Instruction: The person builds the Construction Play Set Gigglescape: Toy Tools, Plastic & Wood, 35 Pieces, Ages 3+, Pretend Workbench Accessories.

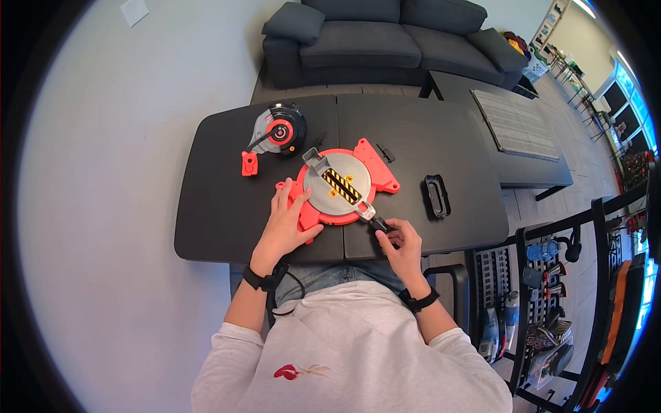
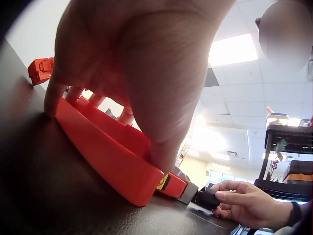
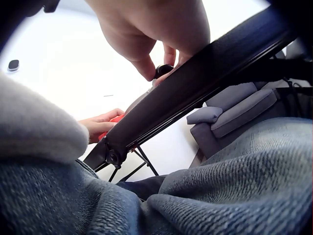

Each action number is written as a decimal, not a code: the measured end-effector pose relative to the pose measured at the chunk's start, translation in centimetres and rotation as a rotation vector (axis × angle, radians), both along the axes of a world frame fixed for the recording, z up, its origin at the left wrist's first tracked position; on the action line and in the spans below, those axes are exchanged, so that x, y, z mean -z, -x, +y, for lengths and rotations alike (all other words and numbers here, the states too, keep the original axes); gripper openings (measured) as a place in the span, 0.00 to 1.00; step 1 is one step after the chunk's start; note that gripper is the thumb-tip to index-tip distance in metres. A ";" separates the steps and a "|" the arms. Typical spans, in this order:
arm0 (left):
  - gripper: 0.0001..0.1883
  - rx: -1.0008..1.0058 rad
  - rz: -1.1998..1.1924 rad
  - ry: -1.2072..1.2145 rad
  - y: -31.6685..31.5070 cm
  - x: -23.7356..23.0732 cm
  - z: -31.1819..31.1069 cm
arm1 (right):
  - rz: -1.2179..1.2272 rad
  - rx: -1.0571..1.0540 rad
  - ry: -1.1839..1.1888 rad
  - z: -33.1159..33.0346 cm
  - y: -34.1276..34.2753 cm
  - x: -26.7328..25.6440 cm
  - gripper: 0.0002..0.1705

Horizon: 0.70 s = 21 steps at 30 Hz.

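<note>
A toy miter saw base lies on the dark table, with a red body (image 1: 376, 168) and a round grey turntable (image 1: 318, 199) bearing a yellow-and-black striped strip (image 1: 342, 187). My left hand (image 1: 281, 226) holds the base's near-left foot (image 2: 105, 161), fingers over one side and thumb on the other. Thumb and fingers of my right hand (image 1: 401, 249) pinch a black knob (image 1: 378, 224) at the near end of the turntable's arm. In the right wrist view the table edge partly covers the right hand's fingertips.
The grey-and-black saw head (image 1: 279, 131) lies at the back left, its red bracket (image 1: 249, 164) toward me. Small black pieces lie behind the base, one a clip-like part (image 1: 387, 153). A black oval frame (image 1: 429, 196) rests at right. Shelving (image 1: 521, 275) stands right of the table.
</note>
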State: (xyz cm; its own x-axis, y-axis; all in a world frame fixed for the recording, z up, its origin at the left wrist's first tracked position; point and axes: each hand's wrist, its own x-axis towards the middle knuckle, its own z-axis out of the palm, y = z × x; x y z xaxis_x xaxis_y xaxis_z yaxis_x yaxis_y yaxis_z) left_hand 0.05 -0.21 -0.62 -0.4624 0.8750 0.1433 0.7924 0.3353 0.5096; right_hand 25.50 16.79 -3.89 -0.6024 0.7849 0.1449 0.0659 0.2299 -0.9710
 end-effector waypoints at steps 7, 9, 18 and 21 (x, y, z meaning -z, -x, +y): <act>0.47 0.003 0.006 -0.013 -0.1 -0.1 0.0 | 0.001 0.004 0.004 0.1 0.0 0.2 0.18; 0.47 0.002 0.004 -0.013 -0.1 -0.1 0.0 | 0.008 0.006 -0.004 0.1 0.0 0.2 0.18; 0.47 0.001 0.014 -0.001 -0.2 -0.2 0.0 | 0.064 -0.011 -0.051 -0.2 0.0 -1.1 0.19; 0.48 -0.001 0.010 0.005 -0.2 -0.2 0.0 | 0.049 0.005 -0.053 -0.1 0.1 -0.8 0.19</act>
State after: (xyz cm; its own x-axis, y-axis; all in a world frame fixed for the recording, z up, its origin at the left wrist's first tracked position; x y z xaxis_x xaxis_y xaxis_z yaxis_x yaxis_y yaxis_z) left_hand 0.21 -0.19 -0.38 -0.4621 0.8752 0.1432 0.7968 0.3389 0.5002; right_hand 25.43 16.68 -3.08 -0.5896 0.7783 0.2158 0.0197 0.2809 -0.9595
